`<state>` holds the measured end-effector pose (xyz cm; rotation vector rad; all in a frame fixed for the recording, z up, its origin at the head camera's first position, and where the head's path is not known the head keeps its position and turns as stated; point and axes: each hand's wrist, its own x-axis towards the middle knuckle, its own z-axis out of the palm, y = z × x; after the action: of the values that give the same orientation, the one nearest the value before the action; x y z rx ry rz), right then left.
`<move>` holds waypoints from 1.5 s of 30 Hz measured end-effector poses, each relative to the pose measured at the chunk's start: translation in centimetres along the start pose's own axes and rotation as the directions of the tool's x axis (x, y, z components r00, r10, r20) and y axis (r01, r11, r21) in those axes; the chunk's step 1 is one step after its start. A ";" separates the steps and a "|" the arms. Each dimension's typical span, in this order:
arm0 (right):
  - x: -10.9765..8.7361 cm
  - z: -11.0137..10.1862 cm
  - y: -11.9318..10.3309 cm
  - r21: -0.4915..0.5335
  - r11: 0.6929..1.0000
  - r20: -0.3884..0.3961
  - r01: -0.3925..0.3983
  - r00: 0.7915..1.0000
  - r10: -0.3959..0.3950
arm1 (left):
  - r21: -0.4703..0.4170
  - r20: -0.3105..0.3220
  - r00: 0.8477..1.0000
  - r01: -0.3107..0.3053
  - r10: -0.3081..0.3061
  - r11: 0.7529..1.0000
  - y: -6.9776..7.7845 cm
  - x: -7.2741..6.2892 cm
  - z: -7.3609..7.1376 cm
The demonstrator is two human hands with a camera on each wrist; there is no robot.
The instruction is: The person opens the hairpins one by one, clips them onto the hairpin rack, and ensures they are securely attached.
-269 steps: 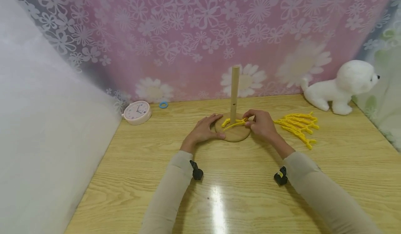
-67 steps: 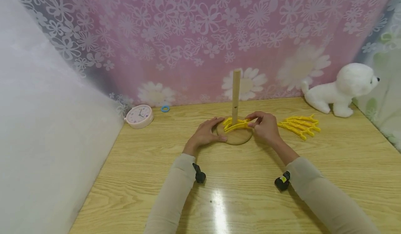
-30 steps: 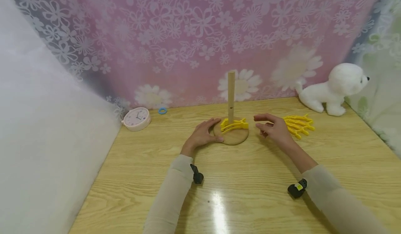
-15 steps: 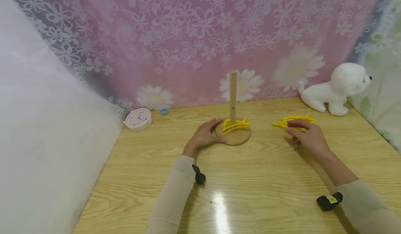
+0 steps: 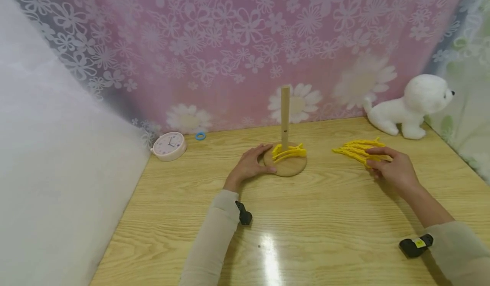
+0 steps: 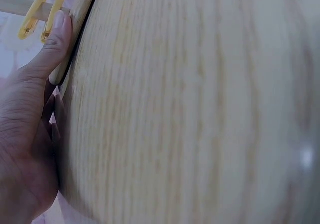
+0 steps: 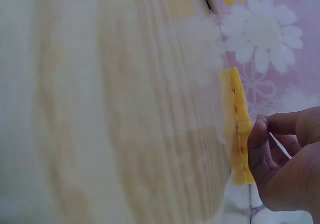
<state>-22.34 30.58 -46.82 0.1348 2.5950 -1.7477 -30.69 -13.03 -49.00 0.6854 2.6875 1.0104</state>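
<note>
Left hand clasps the wooden base; right of it, right hand at yellow pieces, pinch unclear: best part one gently!

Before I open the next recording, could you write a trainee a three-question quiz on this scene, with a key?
1. True or false: seen from the head camera, the blue ring is to the right of the clock and to the left of the wooden post.
2. Which hand touches the round base: A, left; B, right; C, neither?
3. What is the right hand nearest to?

Key:
1. True.
2. A, the left hand.
3. The loose yellow pieces.
</note>
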 end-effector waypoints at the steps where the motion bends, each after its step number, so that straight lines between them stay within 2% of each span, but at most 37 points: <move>1: 0.0 0.0 0.0 -0.014 1.000 0.008 0.001 1.000 -0.001 | -0.001 -0.002 1.000 0.002 -0.002 1.000 0.0 0.0 0.0; 7: 0.1 0.1 0.2 -0.104 0.995 0.042 0.009 0.999 -0.005 | 0.000 -0.001 1.000 0.007 -0.007 1.000 0.0 0.1 0.1; 17: 0.0 1.1 -0.2 -0.069 0.995 0.123 0.066 0.991 -0.057 | 0.004 -0.004 1.000 0.005 -0.005 1.000 -0.2 0.1 0.2; 23: -0.1 1.3 0.2 -0.085 0.992 0.101 0.094 0.991 -0.086 | 0.008 -0.002 1.000 0.002 -0.002 1.000 -0.3 -0.1 0.5; 35: 0.2 1.4 0.2 -0.267 0.959 0.115 0.092 0.991 -0.063 | 0.030 -0.006 1.000 -0.002 0.002 1.000 -0.1 0.2 0.1; 40: 0.1 1.6 -0.1 -0.288 0.954 0.089 0.088 0.994 -0.065 | 0.029 -0.003 1.000 0.003 -0.003 1.000 -0.1 0.2 0.1; 45: -0.1 1.8 -0.2 -0.242 0.965 0.061 0.096 0.995 -0.084 | 0.023 -0.006 1.000 0.008 -0.008 1.000 -0.1 0.2 0.1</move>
<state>-22.32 28.84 -47.28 -0.0306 2.7914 -1.4150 -30.87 -12.96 -49.21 0.6759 2.7092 0.9829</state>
